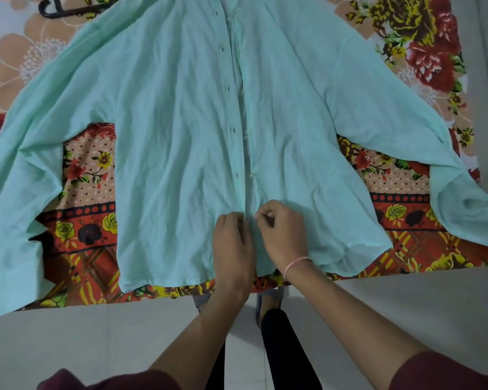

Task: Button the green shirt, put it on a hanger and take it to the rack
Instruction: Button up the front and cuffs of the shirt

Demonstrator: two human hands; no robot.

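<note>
Pale green cotton is lying spread out in front of me: the green shirt (181, 130) is resting flat, front up, on a bed covered with a floral bedsheet (90, 170) in red, yellow and peach. Its sleeves are stretching out to both sides, the right one spilling over the bed's edge. The placket is running straight down the middle, with dark buttonholes on one side and small pale buttons on the other, and they are looking undone along most of the length.

My left hand (233, 243) is lying on the fabric near the hem, its fingertips pressing against the left edge of the placket. My right hand (279, 235) is sitting just beside it, fingers curled tight and pinching the opposite edge of the placket; a thin pink thread bracelet (296, 263) is circling that wrist. The two hands are almost touching at the lowest button.

A black hanger (65, 9) is lying on the sheet at the far left, well apart from my hands, partly hidden by the sleeve. I am standing on a pale tiled floor (96, 342) at the foot of the bed
</note>
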